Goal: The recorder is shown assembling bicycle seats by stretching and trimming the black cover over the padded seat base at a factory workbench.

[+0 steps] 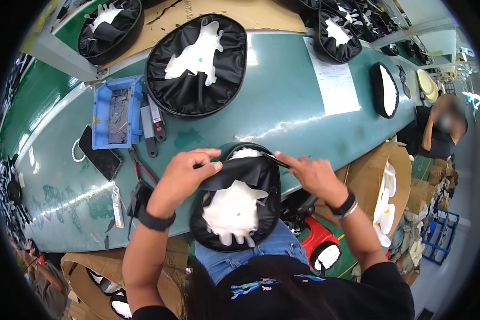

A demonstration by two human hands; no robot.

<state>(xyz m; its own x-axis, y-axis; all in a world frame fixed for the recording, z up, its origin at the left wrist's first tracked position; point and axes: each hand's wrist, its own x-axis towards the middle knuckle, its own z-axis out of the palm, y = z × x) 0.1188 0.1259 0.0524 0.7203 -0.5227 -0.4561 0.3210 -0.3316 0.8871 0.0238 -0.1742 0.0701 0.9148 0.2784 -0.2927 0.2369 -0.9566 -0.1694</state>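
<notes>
Black-covered piece with white centre (234, 210) lies at the near edge of the green table (282, 90), partly over the person's lap. Left hand (189, 172) at its dark flap (237, 173), upper left side; cannot tell whether the fingers grip it. Right hand (313, 177) closed on a slim dark tool (276, 160) (exact type unclear), its tip at the piece's upper rim. Blue bin (136, 114) and dark phone (98, 154) stand left, well apart from the piece.

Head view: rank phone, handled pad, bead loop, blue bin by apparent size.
1. Handled pad
2. Blue bin
3. Phone
4. Bead loop

Apparent size only; the pad is likely nearest the camera.
</notes>
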